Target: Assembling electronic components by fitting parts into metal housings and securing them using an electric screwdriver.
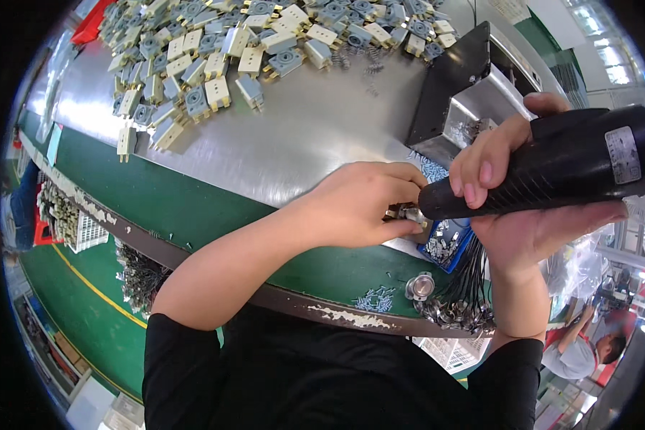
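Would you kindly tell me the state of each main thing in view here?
Small metallic part, held in the left hand, partly hidden.
Black power tool, held in the right hand; whether running, cannot tell.
Grey-and-cream units, loosely heaped.
Blue tray, uncovered, holding small metal pieces.
Screws, loosely piled.
Black cables, bunched.

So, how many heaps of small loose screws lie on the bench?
2: one heap near the front edge of the bench, another heap beside the dark metal box. More may be hidden.
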Demonstrator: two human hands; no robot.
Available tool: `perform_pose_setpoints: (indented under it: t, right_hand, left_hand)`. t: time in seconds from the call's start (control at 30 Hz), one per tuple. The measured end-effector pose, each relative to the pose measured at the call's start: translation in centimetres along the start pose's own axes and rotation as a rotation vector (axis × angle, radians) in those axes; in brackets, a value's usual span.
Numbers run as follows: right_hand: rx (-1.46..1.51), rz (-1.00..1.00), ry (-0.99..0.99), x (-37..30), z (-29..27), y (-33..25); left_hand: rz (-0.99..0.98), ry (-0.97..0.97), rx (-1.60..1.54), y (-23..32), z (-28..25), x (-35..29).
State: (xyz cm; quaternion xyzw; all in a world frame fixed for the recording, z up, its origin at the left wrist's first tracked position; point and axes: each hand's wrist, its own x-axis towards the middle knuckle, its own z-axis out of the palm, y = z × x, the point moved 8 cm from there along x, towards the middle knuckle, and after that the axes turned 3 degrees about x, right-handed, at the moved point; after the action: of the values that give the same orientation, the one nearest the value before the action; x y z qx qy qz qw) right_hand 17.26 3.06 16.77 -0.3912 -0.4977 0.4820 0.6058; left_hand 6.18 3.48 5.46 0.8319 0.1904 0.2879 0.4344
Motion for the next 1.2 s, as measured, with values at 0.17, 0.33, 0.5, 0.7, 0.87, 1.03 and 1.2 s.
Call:
perform_pose_setpoints:
  t: [0.17, 0.33, 0.5, 0.7, 0.87, 1.03, 1.2]
  right_hand:
    - [-0.036, 0.006, -0.015, -0.4, 0.1, 0.6]
    - [-0.110, 0.035, -0.033, -0.6, 0.3, 0.9]
    - [0.164, -0.024, -0.136, -1.1, 0.9, 1.7]
    - [0.120, -0.044, -0.192, -1.1, 1.0, 1.6]
    - [0.092, -0.061, -0.246, -1.2, 1.0, 1.5]
    - [0.058, -0.098, -0.298, -1.1, 0.8, 1.4]
    - [0.034, -0.159, -0.281, -0.2, 0.5, -2.0]
  left_hand:
    - [-0.031, -0.033, 0.013, -0.3, 0.2, -0.3]
    - [-0.006, -0.018, -0.001, -0.5, 0.6, -0.4]
    - [-0.018, 0.006, -0.019, -0.8, 0.6, -0.2]
    - [-0.027, -0.010, -0.051, -0.7, 0.9, -0.1]
    - [-0.019, -0.006, -0.044, -0.3, 0.6, -0.3]
    - [-0.047, -0.037, -0.027, -0.3, 0.1, -0.1]
    - [-0.007, -0.043, -0.025, 0.5, -0.4, 0.5]
